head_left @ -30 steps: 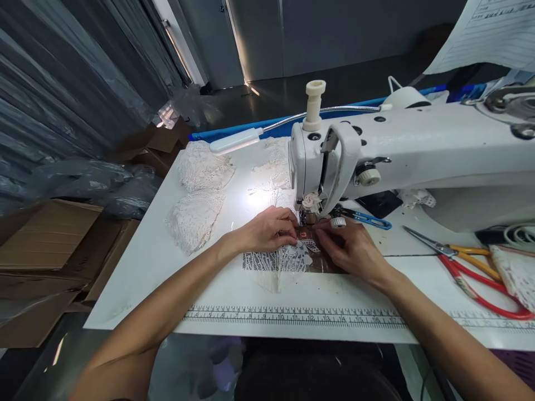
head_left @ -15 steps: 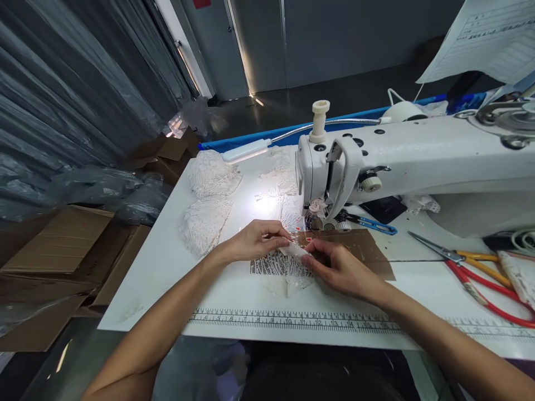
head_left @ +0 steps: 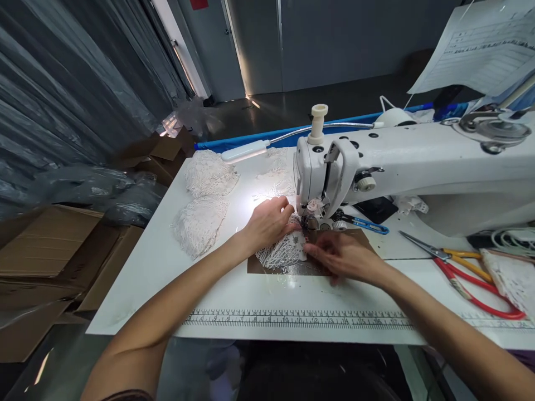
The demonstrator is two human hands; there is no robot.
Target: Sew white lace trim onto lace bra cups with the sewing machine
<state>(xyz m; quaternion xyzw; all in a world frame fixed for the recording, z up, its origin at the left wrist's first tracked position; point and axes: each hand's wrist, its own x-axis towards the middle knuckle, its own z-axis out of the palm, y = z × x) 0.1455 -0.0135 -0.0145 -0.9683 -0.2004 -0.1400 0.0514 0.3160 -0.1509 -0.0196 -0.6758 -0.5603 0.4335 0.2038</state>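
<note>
A white lace piece (head_left: 281,253) lies under the needle end of a white sewing machine (head_left: 320,167), over a brown sheet on the table. My left hand (head_left: 270,224) is closed on the lace's far edge, its fingertips close beside the presser foot (head_left: 308,223). On the other side, my right hand (head_left: 349,257) is smeared by motion. Its thumb tip is at the lace's right edge; whether the fingers grip it is unclear. The brown sheet (head_left: 267,268) shows around the lace.
Lace cups (head_left: 200,223) lie at left, more lace (head_left: 273,181) behind, under a lamp (head_left: 246,151). Blue thread snips (head_left: 365,224) and red-handled scissors (head_left: 472,278) lie at right. A ruler strip (head_left: 292,319) runs along the table's front. Cardboard boxes (head_left: 54,239) stand at left.
My left hand has moved up toward the presser foot with the lace. The lace has shifted away from the table's front edge and spread flatter. My right hand has turned and shifted slightly right.
</note>
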